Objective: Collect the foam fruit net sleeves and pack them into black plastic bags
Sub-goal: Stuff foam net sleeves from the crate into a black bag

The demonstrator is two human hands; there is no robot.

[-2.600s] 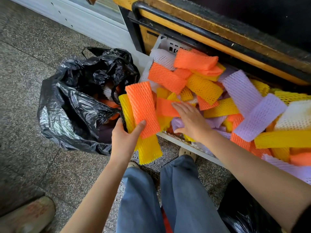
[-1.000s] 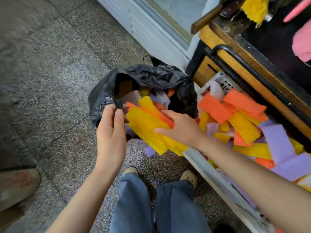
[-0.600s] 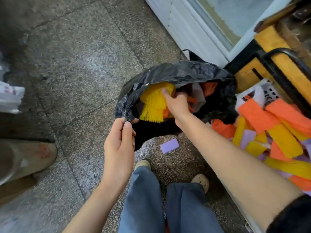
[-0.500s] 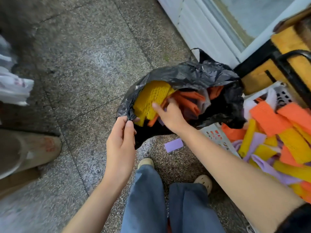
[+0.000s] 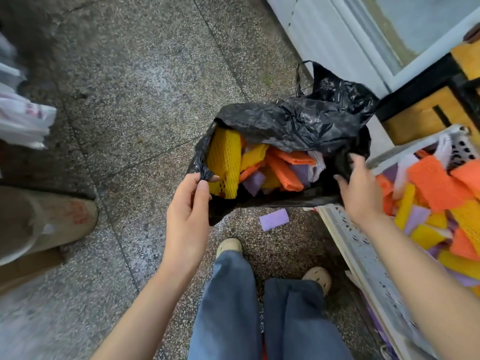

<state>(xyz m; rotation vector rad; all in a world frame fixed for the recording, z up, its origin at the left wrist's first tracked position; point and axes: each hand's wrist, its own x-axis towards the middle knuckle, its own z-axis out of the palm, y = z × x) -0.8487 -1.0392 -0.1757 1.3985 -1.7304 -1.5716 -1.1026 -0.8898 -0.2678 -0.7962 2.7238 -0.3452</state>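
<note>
— Left hand (image 5: 187,211)?
— Thumb and fingers pinch the rim of the black plastic bag (image 5: 298,123).
— Right hand (image 5: 361,188)?
— Fingers spread, empty, at the bag's right edge.
— The foam net sleeves (image 5: 283,167)?
— Inside the bag; more fill the white crate (image 5: 363,250) beside it.

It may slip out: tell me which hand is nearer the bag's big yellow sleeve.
Left hand, pinching the bag beside the yellow sleeve; right hand is across the opening.

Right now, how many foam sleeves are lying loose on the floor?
1: a purple sleeve between the black bag and the shoes. Others may hide beneath the bag.
</note>
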